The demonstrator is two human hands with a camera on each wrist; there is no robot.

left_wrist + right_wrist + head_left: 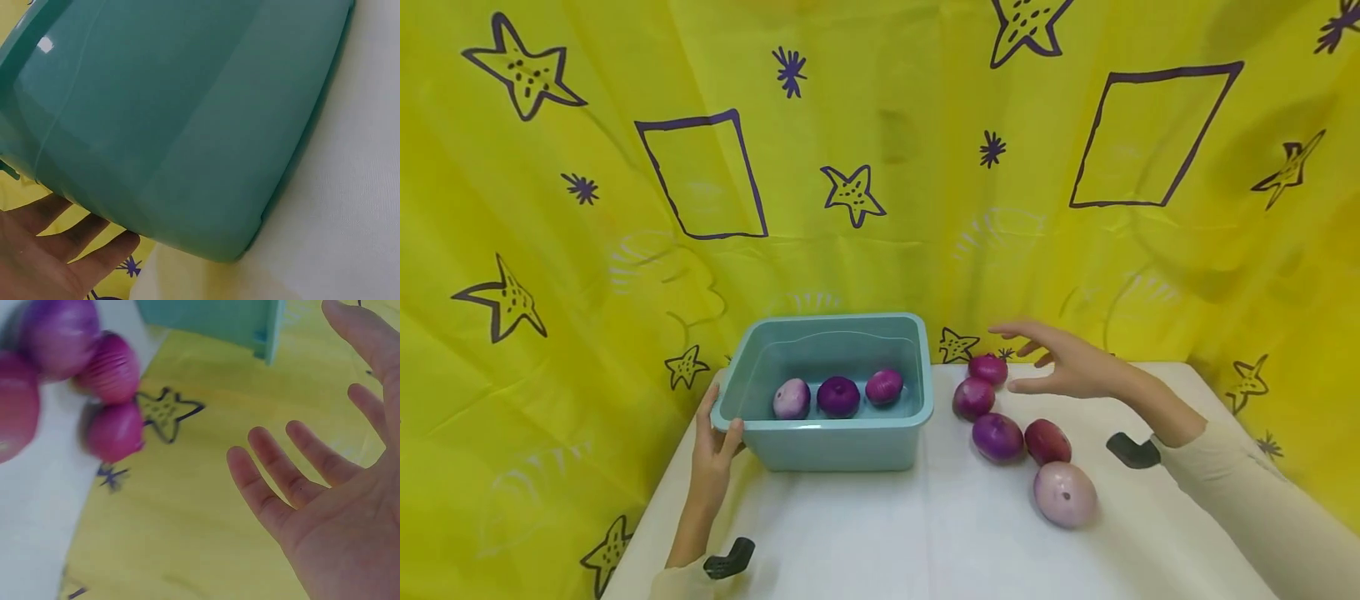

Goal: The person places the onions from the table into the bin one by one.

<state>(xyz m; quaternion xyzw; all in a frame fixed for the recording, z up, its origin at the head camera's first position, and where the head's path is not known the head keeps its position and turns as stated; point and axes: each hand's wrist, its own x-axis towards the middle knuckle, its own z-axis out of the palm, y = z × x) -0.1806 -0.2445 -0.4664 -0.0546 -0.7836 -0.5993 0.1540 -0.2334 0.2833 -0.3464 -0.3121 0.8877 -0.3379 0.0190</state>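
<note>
A light teal plastic tub (842, 447) stands on the table with three onions inside: a pale one (792, 399), a dark purple one (838, 397) and a smaller magenta one (884, 387). My left hand (711, 454) holds the tub's front left corner, thumb at the front rim and fingers along the side wall; the left wrist view shows the fingers (103, 253) against it. On the right, my right hand (1071, 364) hovers with spread fingers and nothing in them. Near it lie a small magenta onion (988, 368) and another magenta onion (974, 398).
Closer to the front lie a purple onion (997, 438), a reddish onion (1048, 442) and a large pale onion (1065, 495). They rest on a white-covered table (850, 533). A yellow curtain (910, 275) with drawn stars hangs right behind the table and along its sides.
</note>
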